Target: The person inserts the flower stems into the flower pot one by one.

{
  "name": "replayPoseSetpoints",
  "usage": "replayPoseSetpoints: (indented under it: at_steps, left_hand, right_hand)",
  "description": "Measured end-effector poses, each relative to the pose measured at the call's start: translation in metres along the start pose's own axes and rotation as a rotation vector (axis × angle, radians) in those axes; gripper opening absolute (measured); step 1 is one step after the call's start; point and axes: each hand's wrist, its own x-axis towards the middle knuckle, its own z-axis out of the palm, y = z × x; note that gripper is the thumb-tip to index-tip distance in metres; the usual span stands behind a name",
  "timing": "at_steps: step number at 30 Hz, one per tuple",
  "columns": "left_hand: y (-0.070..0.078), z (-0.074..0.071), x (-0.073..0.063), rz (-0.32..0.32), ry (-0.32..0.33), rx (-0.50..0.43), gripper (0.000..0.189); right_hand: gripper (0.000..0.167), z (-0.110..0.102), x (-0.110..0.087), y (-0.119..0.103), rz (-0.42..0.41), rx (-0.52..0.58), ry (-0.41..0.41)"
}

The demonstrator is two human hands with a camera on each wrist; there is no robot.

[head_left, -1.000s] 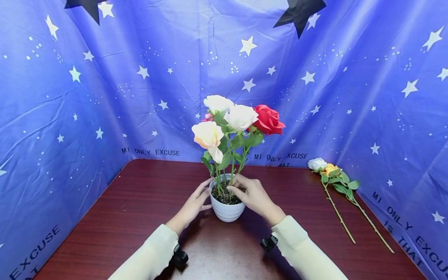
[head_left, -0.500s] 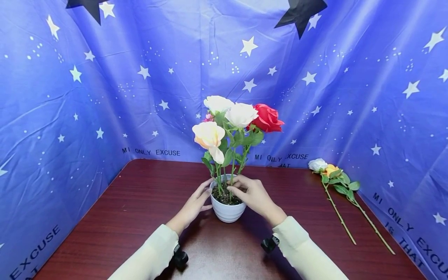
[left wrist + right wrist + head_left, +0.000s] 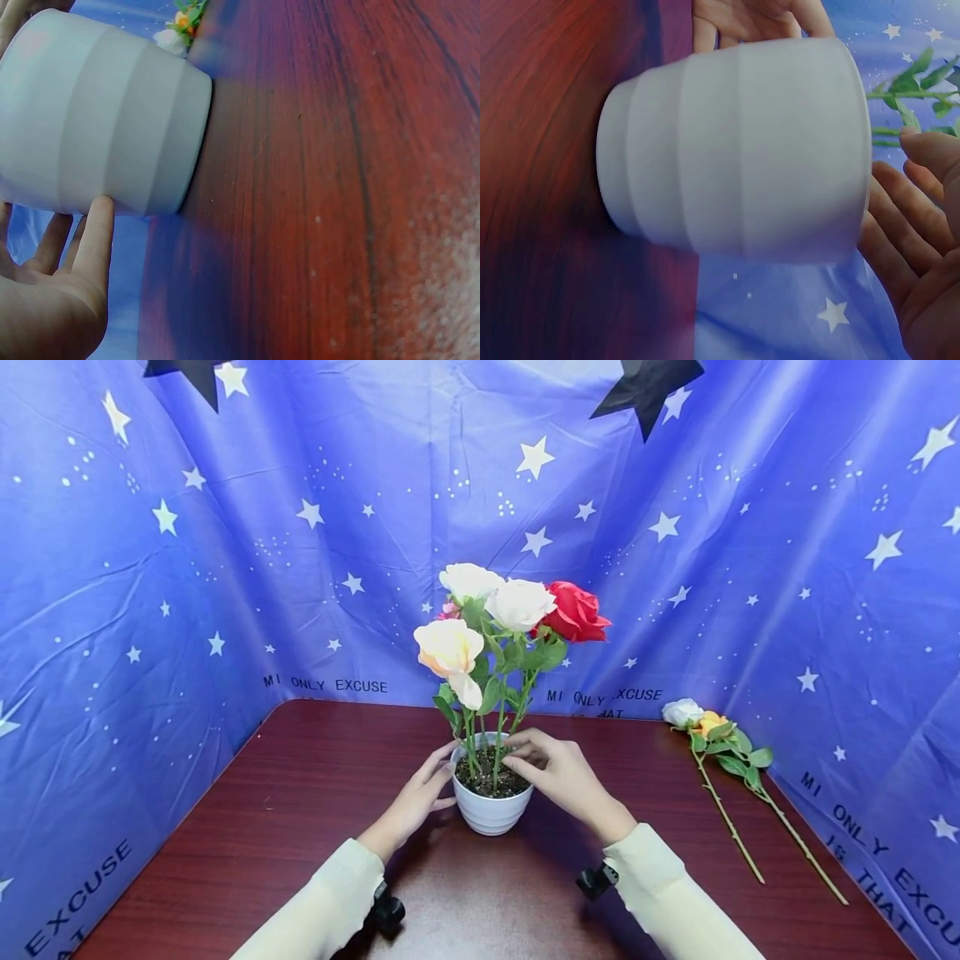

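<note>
A white ribbed flowerpot (image 3: 491,814) full of dark soil (image 3: 480,781) stands upright on the table. Rising from it are two white roses (image 3: 519,605), a peach rose (image 3: 450,647), a red rose (image 3: 576,612) and a partly hidden pink bloom (image 3: 448,611). My left hand (image 3: 412,802) rests against the pot's left side; in the left wrist view its extended fingers (image 3: 96,240) touch the wall. Over the right rim hovers my right hand (image 3: 558,772), thumb and fingers parted beside a green stem (image 3: 498,735). Its lower fingers (image 3: 889,247) lie near the rim in the right wrist view.
On the right of the dark red wooden table (image 3: 315,777) lie two cut roses, one white (image 3: 682,712) and one yellow (image 3: 711,724), their long stems pointing toward the front. A blue star-printed cloth (image 3: 375,568) hangs close behind the table and along both sides.
My right hand has drawn back a little to the right, its thumb and fingers coming away from the stem. The left hand stays against the pot.
</note>
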Motion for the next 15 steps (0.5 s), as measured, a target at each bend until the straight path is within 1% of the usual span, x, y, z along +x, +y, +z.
replayPoseSetpoints:
  at_steps: [8, 15]
  left_hand:
    - [0.001, 0.000, 0.000, 0.000, 0.004, -0.020, 0.051]
    - [-0.001, -0.001, 0.002, -0.001, -0.004, 0.000, 0.051]
  right_hand:
    - [0.020, -0.024, -0.010, 0.013, 0.031, -0.038, 0.028]
    - [0.020, -0.052, -0.027, 0.034, 0.060, -0.137, 0.077]
